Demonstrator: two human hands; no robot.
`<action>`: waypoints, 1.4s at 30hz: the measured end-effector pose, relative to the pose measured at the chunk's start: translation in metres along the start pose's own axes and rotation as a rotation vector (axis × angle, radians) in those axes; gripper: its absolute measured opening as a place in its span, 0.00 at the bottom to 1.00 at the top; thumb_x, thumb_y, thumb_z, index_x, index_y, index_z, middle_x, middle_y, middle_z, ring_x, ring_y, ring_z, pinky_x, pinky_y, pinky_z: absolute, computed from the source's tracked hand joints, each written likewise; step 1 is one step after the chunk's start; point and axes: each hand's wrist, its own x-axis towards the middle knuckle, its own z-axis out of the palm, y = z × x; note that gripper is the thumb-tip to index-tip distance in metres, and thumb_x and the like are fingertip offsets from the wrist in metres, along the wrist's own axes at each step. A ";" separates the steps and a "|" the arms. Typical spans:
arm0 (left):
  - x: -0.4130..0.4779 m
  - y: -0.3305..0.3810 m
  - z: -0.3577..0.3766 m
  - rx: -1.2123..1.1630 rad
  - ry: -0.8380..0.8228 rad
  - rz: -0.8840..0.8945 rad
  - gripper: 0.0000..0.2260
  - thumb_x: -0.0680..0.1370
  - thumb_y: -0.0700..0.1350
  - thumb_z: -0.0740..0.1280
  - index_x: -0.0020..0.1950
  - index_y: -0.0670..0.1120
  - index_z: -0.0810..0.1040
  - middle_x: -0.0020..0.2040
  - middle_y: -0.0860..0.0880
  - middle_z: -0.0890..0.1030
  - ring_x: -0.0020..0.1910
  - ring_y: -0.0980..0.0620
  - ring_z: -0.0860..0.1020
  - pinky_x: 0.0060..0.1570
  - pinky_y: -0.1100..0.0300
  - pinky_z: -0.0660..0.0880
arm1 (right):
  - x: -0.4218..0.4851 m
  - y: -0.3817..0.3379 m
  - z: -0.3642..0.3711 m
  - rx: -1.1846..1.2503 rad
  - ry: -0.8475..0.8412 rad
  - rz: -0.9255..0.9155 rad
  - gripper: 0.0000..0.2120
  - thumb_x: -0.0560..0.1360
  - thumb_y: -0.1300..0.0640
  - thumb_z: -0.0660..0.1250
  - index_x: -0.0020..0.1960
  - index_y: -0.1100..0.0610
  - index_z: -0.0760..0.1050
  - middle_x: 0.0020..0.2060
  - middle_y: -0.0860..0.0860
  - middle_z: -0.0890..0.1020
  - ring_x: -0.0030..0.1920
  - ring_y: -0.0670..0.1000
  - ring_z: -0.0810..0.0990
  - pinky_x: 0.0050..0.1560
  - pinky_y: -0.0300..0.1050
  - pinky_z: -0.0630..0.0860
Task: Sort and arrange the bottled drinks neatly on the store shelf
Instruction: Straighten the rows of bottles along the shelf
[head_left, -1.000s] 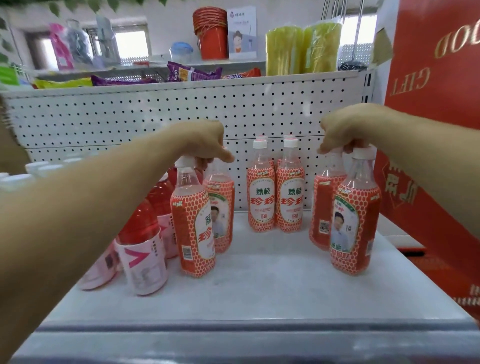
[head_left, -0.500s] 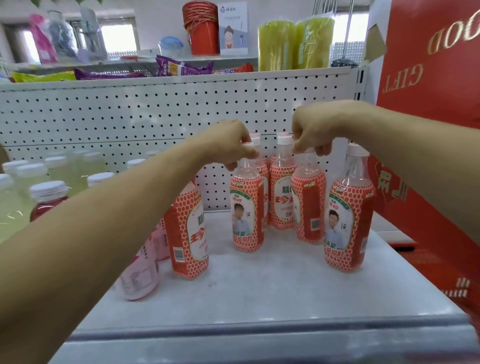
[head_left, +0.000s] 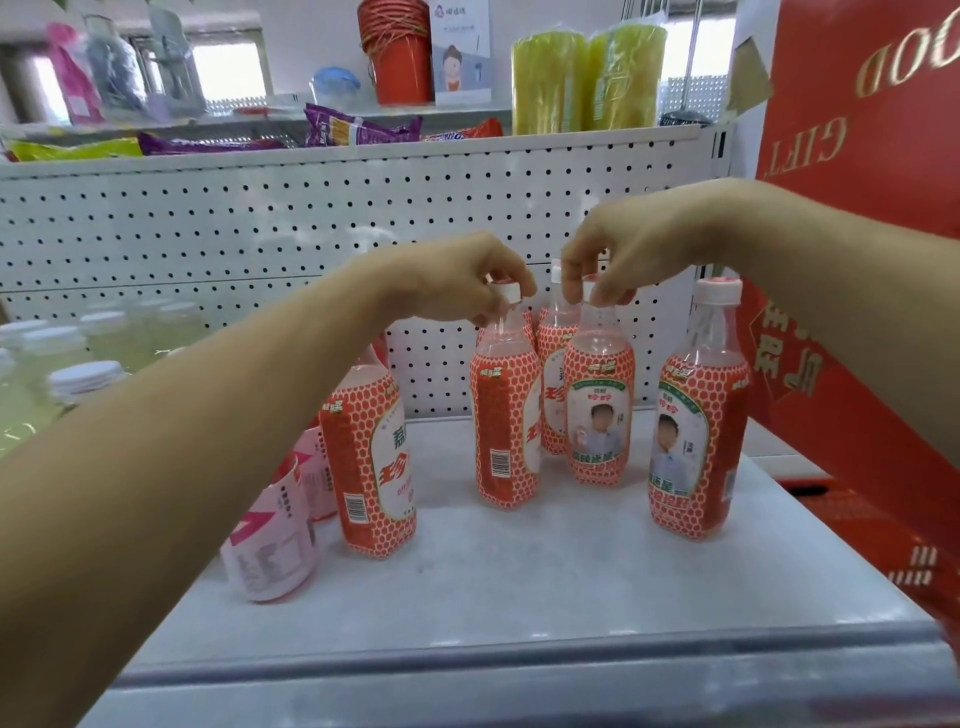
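Pinching white caps (head_left: 512, 294), my left hand (head_left: 460, 280) held the barcode-facing bottle (head_left: 505, 426), my right hand (head_left: 626, 252) the portrait-facing bottle (head_left: 598, 415), on the shelf (head_left: 519, 582).

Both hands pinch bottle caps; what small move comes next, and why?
Probably the left hand should twist its bottle until the picture faces out: the barcode side faces front, while the right hand holds the portrait bottle picture-forward.

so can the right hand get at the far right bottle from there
Probably yes: the far right bottle stands clear beside the right hand, nothing between, but its grip holds another bottle by the cap.
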 end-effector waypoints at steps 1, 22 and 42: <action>0.000 0.000 0.001 -0.007 0.003 0.001 0.13 0.81 0.36 0.65 0.63 0.48 0.80 0.61 0.46 0.78 0.52 0.48 0.83 0.58 0.50 0.80 | -0.001 -0.001 0.001 0.000 0.009 -0.009 0.09 0.77 0.64 0.68 0.52 0.52 0.81 0.49 0.50 0.80 0.43 0.48 0.82 0.37 0.37 0.72; -0.009 -0.002 0.024 0.064 0.239 -0.022 0.18 0.78 0.48 0.70 0.67 0.49 0.74 0.62 0.50 0.74 0.45 0.50 0.82 0.44 0.55 0.81 | 0.003 -0.024 0.020 -0.200 0.037 0.078 0.14 0.76 0.44 0.70 0.52 0.55 0.76 0.37 0.53 0.83 0.32 0.51 0.83 0.29 0.41 0.76; 0.008 -0.008 0.036 -0.176 0.241 -0.035 0.12 0.80 0.39 0.67 0.59 0.54 0.75 0.63 0.45 0.75 0.53 0.49 0.77 0.59 0.45 0.77 | 0.008 -0.006 0.039 -0.138 0.173 0.101 0.16 0.76 0.54 0.70 0.62 0.54 0.74 0.54 0.51 0.78 0.46 0.51 0.76 0.35 0.42 0.68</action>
